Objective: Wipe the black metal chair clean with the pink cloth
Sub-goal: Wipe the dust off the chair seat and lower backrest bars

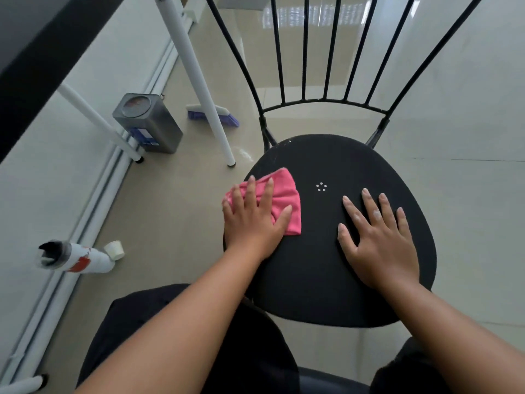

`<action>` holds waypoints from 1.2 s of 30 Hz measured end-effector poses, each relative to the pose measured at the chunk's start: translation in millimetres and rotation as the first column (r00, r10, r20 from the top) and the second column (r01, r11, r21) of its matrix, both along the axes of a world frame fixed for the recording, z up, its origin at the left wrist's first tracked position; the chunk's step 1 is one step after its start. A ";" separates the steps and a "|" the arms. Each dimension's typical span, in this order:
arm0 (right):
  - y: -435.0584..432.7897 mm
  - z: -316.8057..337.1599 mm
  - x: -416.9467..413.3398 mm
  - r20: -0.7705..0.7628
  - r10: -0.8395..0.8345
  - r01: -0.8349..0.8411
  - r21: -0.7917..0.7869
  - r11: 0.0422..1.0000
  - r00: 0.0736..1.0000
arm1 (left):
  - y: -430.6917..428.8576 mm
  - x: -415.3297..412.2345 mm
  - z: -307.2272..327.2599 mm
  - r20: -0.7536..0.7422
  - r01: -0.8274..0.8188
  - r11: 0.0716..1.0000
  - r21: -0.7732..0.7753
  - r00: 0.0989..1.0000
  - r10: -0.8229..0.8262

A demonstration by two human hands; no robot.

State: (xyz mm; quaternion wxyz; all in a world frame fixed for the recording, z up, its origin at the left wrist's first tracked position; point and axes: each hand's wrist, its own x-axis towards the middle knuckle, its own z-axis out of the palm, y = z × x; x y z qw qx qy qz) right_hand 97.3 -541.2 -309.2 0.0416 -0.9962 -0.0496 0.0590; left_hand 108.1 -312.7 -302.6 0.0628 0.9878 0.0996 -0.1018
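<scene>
The black metal chair (326, 265) stands in front of me, its round seat facing up and its thin-barred back at the far side. A folded pink cloth (287, 194) lies on the seat's left edge. My left hand (252, 220) presses flat on the cloth, fingers spread over it. My right hand (375, 240) rests flat on the bare right half of the seat, fingers apart, holding nothing. A small ring of pale dots marks the seat's middle.
A white spray bottle (76, 257) lies on the floor at left with a small white cap (114, 249) beside it. A grey metal can (147, 122), a purple broom head (211, 113) and white table legs (196, 78) stand beyond. My dark-clothed knees are below the seat.
</scene>
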 end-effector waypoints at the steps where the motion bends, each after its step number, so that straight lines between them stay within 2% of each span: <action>1: 0.0 -0.2 0.4 0.002 -0.004 0.004 -0.002 1.000 1.000 | -2.1 22.9 -1.0 0.010 0.027 1.000 0.001 1.000 -0.027; 6: -0.5 -1.9 0.3 0.021 -0.004 0.004 0.000 1.000 1.000 | -21.1 119.7 -4.5 0.073 0.085 0.996 0.004 0.994 -0.085; 10: -1.3 -2.9 1.0 0.030 -0.006 0.006 -0.002 1.000 1.000 | -12.9 155.1 1.5 0.188 -0.094 0.993 -0.077 0.976 0.107; 12: -0.9 -2.2 1.2 0.034 -0.011 0.011 0.001 1.000 0.999 | 5.4 154.3 9.7 0.293 -0.213 0.968 -0.135 0.924 0.244; 14: -0.8 -1.1 1.1 0.030 -0.011 0.011 0.004 1.000 1.000 | 23.9 140.6 20.4 0.382 -0.238 0.944 -0.227 0.870 0.311; 16: -0.2 -0.3 0.7 0.028 -0.012 0.012 0.010 1.000 1.000 | 33.9 116.6 33.2 0.498 -0.143 0.955 -0.259 0.827 0.259; 20: 0.9 1.5 -1.3 0.029 -0.014 0.013 0.022 1.000 0.999 | 23.8 59.7 42.3 0.615 0.013 0.995 -0.094 0.787 0.048; 22: 0.6 1.5 1.0 0.028 -0.017 0.016 0.024 1.000 0.999 | 15.7 40.6 36.6 0.565 0.149 0.989 0.007 0.815 -0.127; 23: 1.2 1.8 0.9 0.030 -0.016 0.015 0.026 1.000 0.999 | 12.7 29.5 32.1 0.480 0.240 0.969 0.056 0.845 -0.237; 25: 1.2 2.0 0.5 0.030 -0.015 0.014 0.032 0.999 0.999 | 9.3 8.8 22.6 0.304 0.407 0.911 0.064 0.862 -0.406; 26: 1.0 1.9 0.3 0.030 -0.014 0.013 0.035 0.999 0.999 | 10.0 1.5 20.3 0.304 0.442 0.896 0.032 0.850 -0.430; 27: 0.7 1.5 -0.1 0.032 -0.015 0.014 0.036 0.999 0.999 | 10.8 -2.7 20.3 0.352 0.433 0.901 -0.009 0.845 -0.403; 29: 0.2 -0.1 -0.3 0.034 -0.014 0.013 0.037 0.999 0.999 | 11.3 -1.6 24.9 0.401 0.316 0.942 -0.113 0.882 -0.248; 31: -0.5 -0.7 0.0 0.040 -0.013 0.011 0.041 0.999 0.999 | 12.2 10.4 31.4 0.277 0.194 0.942 -0.273 0.954 -0.116; 34: -0.1 -1.1 -0.3 0.047 -0.013 0.010 0.048 0.999 0.999 | 10.1 27.9 36.8 0.089 0.223 0.923 -0.313 0.975 -0.205; 36: -0.5 -1.4 -0.1 0.053 -0.014 0.012 0.050 0.999 0.998 | 9.3 35.1 42.0 0.092 0.280 0.909 -0.308 0.960 -0.264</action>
